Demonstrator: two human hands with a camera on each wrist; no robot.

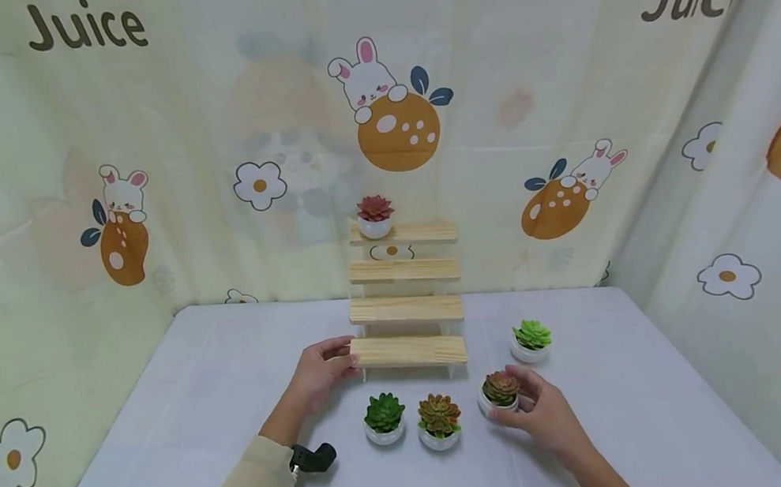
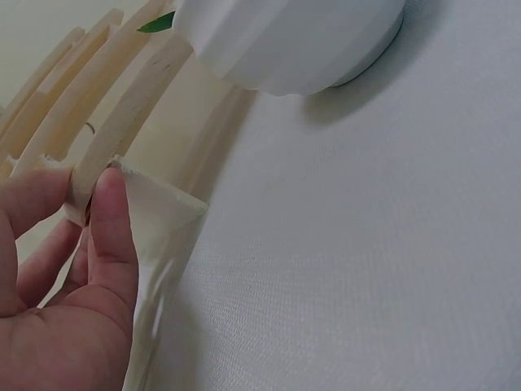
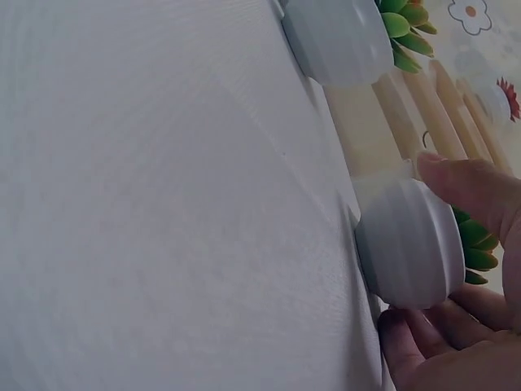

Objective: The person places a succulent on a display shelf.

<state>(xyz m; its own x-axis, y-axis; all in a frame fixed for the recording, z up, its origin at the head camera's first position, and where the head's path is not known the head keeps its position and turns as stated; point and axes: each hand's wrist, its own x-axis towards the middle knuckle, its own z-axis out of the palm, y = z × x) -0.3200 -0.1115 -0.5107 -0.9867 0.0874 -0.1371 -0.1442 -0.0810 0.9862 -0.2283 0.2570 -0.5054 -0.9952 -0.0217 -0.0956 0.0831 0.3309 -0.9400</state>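
Note:
A four-step wooden display stand [image 1: 406, 309] stands at the table's back, a red succulent in a white pot [image 1: 375, 218] at the left of its top step. My left hand [image 1: 320, 371] pinches the left end of the lowest step [image 2: 130, 114] between thumb and fingers. At the right, my right hand [image 1: 542, 410] grips a reddish-green succulent's white pot [image 3: 411, 244], thumb on one side and fingers on the other. The pot is on or close over the table. Left of it sit an orange-green succulent [image 1: 439, 421] and a dark green succulent [image 1: 383, 417], both in white pots.
A bright green potted succulent [image 1: 531, 340] stands behind my right hand. The table has a white cloth [image 1: 202, 422]. Behind it hangs a printed curtain [image 1: 193, 137], close to the stand's back. A black wrist device [image 1: 313, 458] is by my left sleeve.

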